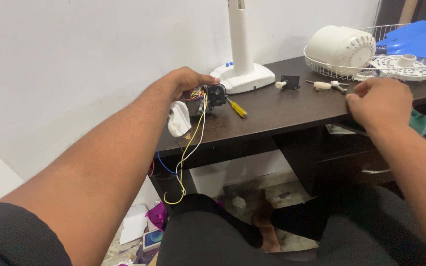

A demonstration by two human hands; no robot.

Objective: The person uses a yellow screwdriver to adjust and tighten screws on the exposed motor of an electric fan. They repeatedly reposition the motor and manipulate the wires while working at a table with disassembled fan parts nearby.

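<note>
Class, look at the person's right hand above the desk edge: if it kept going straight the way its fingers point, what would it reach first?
Probably the small white-handled tool lying on the dark desk, just ahead of the right hand. Depth is hard to judge; the wire fan guard lies further back.

Small fan motor [207, 97] with black end, loose yellow, white, red wires [193, 140] dangling over left desk edge; white plug-like part beside.

Left hand [188, 80] on fan motor [205, 97], right hand [378, 102] over desk [277, 116]
</note>
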